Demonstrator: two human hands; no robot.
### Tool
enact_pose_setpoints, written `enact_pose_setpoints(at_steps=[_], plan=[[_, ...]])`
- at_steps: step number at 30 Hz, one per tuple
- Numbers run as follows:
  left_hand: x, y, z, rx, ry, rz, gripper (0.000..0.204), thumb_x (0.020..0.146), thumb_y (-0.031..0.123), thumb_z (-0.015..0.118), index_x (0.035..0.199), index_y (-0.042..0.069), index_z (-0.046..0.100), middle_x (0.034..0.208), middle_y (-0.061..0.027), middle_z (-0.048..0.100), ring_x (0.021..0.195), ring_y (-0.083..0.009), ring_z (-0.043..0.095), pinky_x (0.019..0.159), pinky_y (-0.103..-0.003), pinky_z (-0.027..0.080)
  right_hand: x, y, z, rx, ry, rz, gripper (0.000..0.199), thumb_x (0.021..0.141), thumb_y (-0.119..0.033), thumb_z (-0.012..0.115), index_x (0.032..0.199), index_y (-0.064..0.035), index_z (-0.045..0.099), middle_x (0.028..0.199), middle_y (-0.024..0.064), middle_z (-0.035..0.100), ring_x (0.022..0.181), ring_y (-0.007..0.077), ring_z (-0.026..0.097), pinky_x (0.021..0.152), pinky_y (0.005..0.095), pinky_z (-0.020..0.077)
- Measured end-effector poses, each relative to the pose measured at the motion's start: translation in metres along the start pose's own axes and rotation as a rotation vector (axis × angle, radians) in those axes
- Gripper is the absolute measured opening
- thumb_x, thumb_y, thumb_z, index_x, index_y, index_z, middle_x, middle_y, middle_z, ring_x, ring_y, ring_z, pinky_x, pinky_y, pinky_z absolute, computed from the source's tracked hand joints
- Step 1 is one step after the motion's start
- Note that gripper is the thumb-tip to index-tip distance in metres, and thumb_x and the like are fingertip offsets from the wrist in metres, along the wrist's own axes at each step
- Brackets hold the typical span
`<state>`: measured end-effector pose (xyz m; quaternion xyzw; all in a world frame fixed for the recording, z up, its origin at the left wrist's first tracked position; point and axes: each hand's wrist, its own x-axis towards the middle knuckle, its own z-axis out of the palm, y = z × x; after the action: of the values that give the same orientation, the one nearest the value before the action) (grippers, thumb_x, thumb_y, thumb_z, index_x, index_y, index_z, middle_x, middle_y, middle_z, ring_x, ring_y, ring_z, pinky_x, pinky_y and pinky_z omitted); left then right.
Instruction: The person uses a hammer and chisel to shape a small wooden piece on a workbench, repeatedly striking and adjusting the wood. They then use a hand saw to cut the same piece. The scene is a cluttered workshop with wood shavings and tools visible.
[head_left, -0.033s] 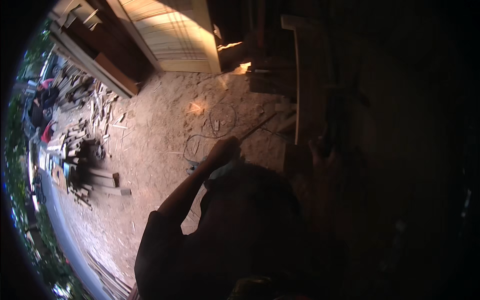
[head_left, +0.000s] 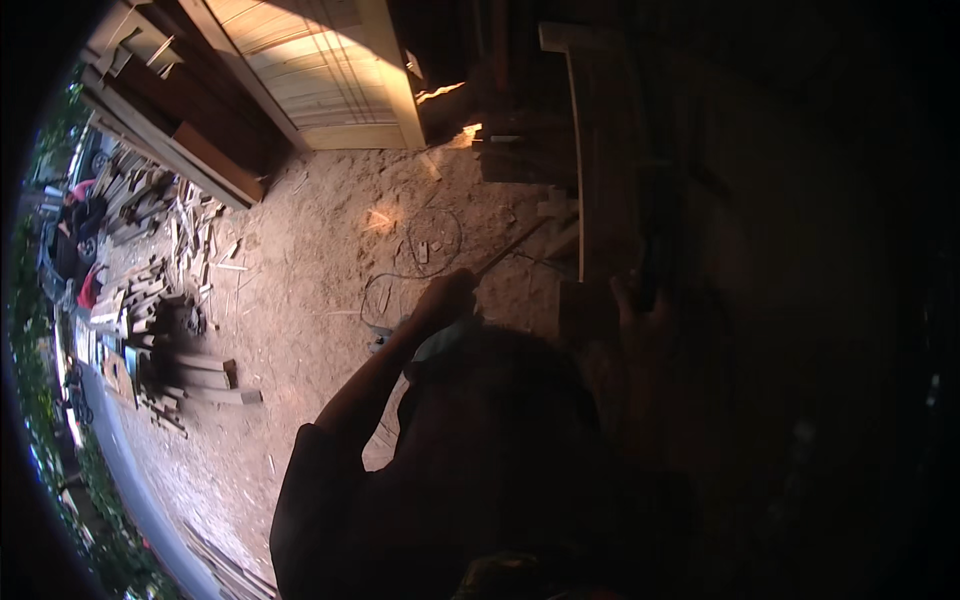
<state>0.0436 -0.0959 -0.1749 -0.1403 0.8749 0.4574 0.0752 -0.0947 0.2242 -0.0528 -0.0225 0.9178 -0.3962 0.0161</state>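
My left hand (head_left: 448, 296) is closed at the middle of the view, over the dirt floor. A thin wooden stick (head_left: 510, 248) runs from its fingers up and to the right, toward some short wood pieces (head_left: 562, 238). In deep shade to the right, my right hand (head_left: 642, 308) curls around a dark object I cannot make out. That hand is at the near end of a long wooden board (head_left: 578, 160), whose edge catches the light. A dark block-like piece (head_left: 588, 312) is just left of my right hand.
A pale wooden door panel (head_left: 325, 75) stands at the back, beside leaning dark boards (head_left: 215, 150). Scrap wood (head_left: 150, 300) is heaped at the left. A cable (head_left: 385, 277) loops over the sandy floor (head_left: 300, 260). People (head_left: 88, 215) are far left, near a vehicle.
The whole view has shifted slightly, so the door, boards and scrap wood appear further left. Both hands keep nearly the same pose and hold.
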Motion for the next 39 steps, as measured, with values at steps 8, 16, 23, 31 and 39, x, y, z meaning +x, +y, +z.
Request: enact_pose_setpoints(at_steps=[8, 16, 23, 31, 39], plan=[[0.112, 0.004, 0.043, 0.095, 0.136, 0.065, 0.027, 0.105, 0.022, 0.049, 0.108, 0.004, 0.068, 0.099, -0.0218, 0.071, 0.091, -0.0442, 0.07, 0.08, -0.05, 0.055, -0.064, 0.032, -0.02, -0.036, 0.115, 0.067, 0.066, 0.083, -0.047, 0.085, 0.128, -0.0023, 0.066, 0.12, 0.0154, 0.071, 0.113, 0.0323, 0.066, 0.096, 0.0396, 0.0507], [0.138, -0.066, 0.035, -0.214, 0.223, -0.254, 0.036, 0.107, 0.037, 0.051, 0.096, 0.007, 0.069, 0.071, -0.0069, 0.062, 0.055, -0.0218, 0.06, 0.048, -0.037, 0.046, -0.084, 0.053, -0.016, -0.165, 0.144, -0.095, 0.057, 0.084, -0.037, 0.086, 0.127, -0.005, 0.067, 0.106, 0.0109, 0.073, 0.096, 0.0236, 0.069, 0.085, 0.0369, 0.0535], [0.021, -0.1, -0.06, -0.855, 0.278, -0.571, 0.041, 0.107, 0.042, 0.052, 0.105, 0.002, 0.061, 0.068, -0.0033, 0.055, 0.046, -0.0158, 0.053, 0.042, -0.032, 0.044, -0.057, -0.049, -0.007, 0.517, 0.005, 0.216, 0.046, 0.091, -0.02, 0.081, 0.131, -0.0048, 0.064, 0.095, 0.002, 0.066, 0.083, 0.0094, 0.06, 0.066, 0.0241, 0.0477], [0.074, 0.006, -0.007, -1.093, -0.047, -0.315, 0.042, 0.109, 0.042, 0.05, 0.097, 0.003, 0.062, 0.067, -0.0019, 0.054, 0.048, -0.0121, 0.048, 0.042, -0.028, 0.038, -0.042, -0.077, 0.052, 0.34, -0.096, 0.034, 0.058, 0.1, -0.025, 0.07, 0.151, -0.0051, 0.049, 0.132, 0.0151, 0.065, 0.12, 0.0244, 0.062, 0.101, 0.0349, 0.0492], [0.118, 0.032, 0.032, -1.372, -0.004, -0.376, 0.042, 0.109, 0.044, 0.051, 0.101, 0.004, 0.058, 0.063, 0.0007, 0.045, 0.044, -0.0108, 0.04, 0.039, -0.029, 0.03, -0.038, -0.059, 0.118, 0.336, -0.209, 0.088, 0.05, 0.103, -0.02, 0.064, 0.15, -0.0097, 0.054, 0.109, 0.0024, 0.065, 0.087, 0.0088, 0.054, 0.076, 0.0249, 0.0466]])
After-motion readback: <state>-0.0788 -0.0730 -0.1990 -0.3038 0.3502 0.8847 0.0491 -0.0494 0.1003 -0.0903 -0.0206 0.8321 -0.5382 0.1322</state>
